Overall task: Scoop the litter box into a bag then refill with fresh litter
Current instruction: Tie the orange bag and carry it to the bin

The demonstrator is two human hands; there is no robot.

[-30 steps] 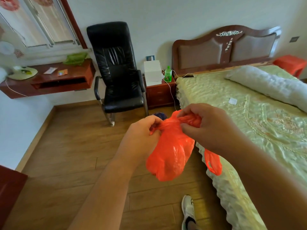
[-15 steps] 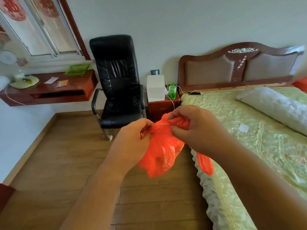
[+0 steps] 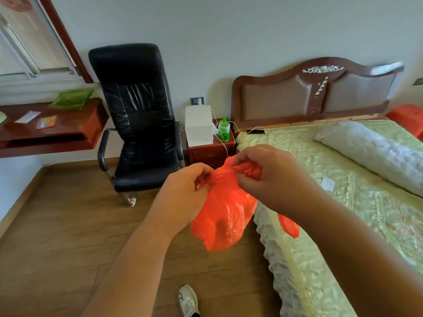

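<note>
**Desk:** What are the hands doing at centre frame?

**Photographer:** Both grip the gathered neck of an orange plastic bag (image 3: 223, 216). The left hand (image 3: 183, 193) has its fingers curled around the twisted plastic on one side; the right hand (image 3: 267, 177) pinches the bunched top on the other. The bag hangs in the air between them, bulging below, above the wooden floor (image 3: 57, 236) and just beside the edge of the bed (image 3: 343, 202). A loose handle loop (image 3: 289, 225) dangles under the right wrist.

**Desk:** And the litter box?

**Photographer:** Not in the frame. No scoop or fresh litter either. By my reading, the bag is being tied shut, so the scooping looks done and the refill is still to come.

**Desk:** What could go wrong?

**Photographer:** The plastic looks thin. A hard pull on the neck could tear it, or a slack knot could open, and the contents would drop on the floor or on the quilted bedspread at lower right. The loose loop could also snag.

**Desk:** Surroundings?

**Photographer:** A black chair (image 3: 142, 122) at centre left, a nightstand (image 3: 210, 154) behind the hands carrying a white box (image 3: 198, 124) and a green bottle (image 3: 223, 130), and one white shoe (image 3: 188, 300) at the bottom edge.
</note>
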